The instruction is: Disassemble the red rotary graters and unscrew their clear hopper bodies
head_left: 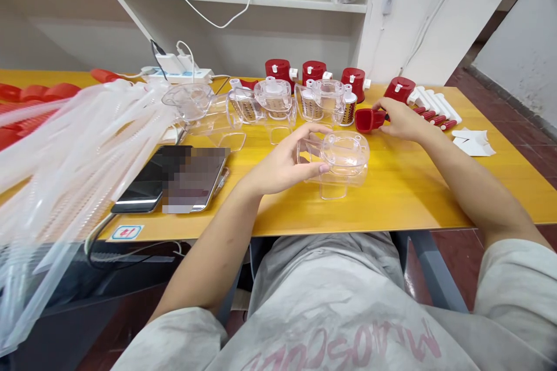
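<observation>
My left hand (285,163) is wrapped round a clear plastic housing (342,162) that rests on the yellow table (391,197), thumb below and fingers over its left end. Farther back, my right hand (400,119) closes on a small red plastic piece (369,120) lying on the table. Behind both hands stands a row of clear housings (278,101), some with metal drum inserts, and behind those a line of red round bases (314,71).
Red-and-white sticks (435,109) lie at the right by white paper scraps (472,142). A phone and a tablet (174,179) lie at the left. A large stack of clear plastic parts (65,174) fills the near left. A power strip (178,72) sits at the back.
</observation>
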{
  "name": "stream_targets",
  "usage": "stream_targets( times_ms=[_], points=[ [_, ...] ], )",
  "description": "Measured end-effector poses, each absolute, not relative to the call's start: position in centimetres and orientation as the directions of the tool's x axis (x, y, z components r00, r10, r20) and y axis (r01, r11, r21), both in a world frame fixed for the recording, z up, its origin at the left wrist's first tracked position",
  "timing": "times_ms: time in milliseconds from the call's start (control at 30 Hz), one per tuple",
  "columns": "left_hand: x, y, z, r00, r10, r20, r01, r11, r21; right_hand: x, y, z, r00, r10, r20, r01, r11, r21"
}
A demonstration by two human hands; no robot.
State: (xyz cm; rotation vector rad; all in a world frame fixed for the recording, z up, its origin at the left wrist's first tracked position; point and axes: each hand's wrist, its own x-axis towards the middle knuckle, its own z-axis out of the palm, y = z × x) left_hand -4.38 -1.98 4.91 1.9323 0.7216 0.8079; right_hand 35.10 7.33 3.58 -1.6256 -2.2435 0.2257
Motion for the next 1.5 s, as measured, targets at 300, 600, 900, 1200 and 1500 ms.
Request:
stream_targets(
  times_ms=[300, 600, 900, 1200, 1500],
  points=[
    [-4.3, -1.9, 4.7, 0.619, 0.741, 0.261, 0.158, -0.443, 0.882, 36.6, 5.6, 0.7, -0.288, 0.916, 0.278, 0.853, 0.377, -0.361],
    [-4.3, -1.7, 4.4, 0.628, 0.73, 0.269, 0.151, -0.453, 0.879, 37.0, 5.3, 2.1, -0.285, 0.86, 0.423, 0.821, 0.447, -0.355],
    [-4.3, -1.7, 4.5, 0.63, 0.732, 0.261, 0.153, -0.447, 0.881, 33.1, 3.1, 1.9, -0.291, 0.864, 0.411, 0.866, 0.421, -0.271],
    [-4.4, -1.5, 4.2, 0.628, 0.727, 0.278, 0.157, -0.468, 0.87, 35.0, 6.1, 2.1, -0.258, 0.897, 0.359, 0.9, 0.358, -0.248],
    [-4.4, -1.7, 4.4, 0.62, 0.735, 0.274, 0.172, -0.468, 0.867, 35.6, 7.2, 2.1, -0.192, 0.936, 0.296, 0.936, 0.265, -0.23]
  ],
)
